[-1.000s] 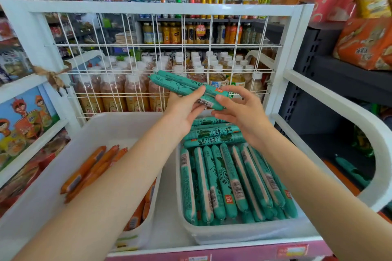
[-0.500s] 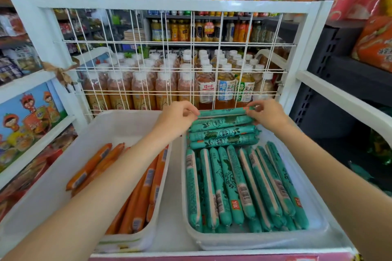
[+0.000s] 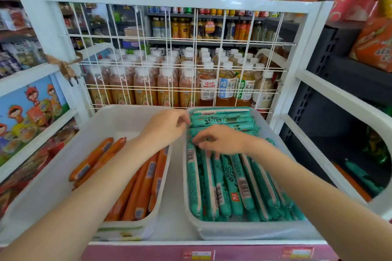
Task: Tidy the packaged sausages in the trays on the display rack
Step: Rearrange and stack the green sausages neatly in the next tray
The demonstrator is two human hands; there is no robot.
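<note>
Two pale plastic trays stand side by side on the rack shelf. The right tray (image 3: 244,233) holds green packaged sausages (image 3: 233,182) laid lengthwise in a row. A few more green sausages (image 3: 224,119) lie crosswise at its far end. My left hand (image 3: 167,125) has its curled fingertips against the left ends of the crosswise ones; whether it pinches one is hidden. My right hand (image 3: 220,142) rests fingers-down on the far ends of the lengthwise row. The left tray (image 3: 63,165) holds orange sausages (image 3: 144,186), partly under my left forearm, with two (image 3: 95,161) lying apart.
A white wire grid (image 3: 180,59) backs the shelf, with bottled tea (image 3: 148,87) behind it. White frame rails run along both sides, with the right rail (image 3: 339,95) close to the green tray. Loose green and orange sausages (image 3: 360,178) lie lower right, outside the rack.
A second ago both hands held green sausages up in the air. They laid them crosswise at the tray's far end. My right hand has since moved left onto the lengthwise row.
</note>
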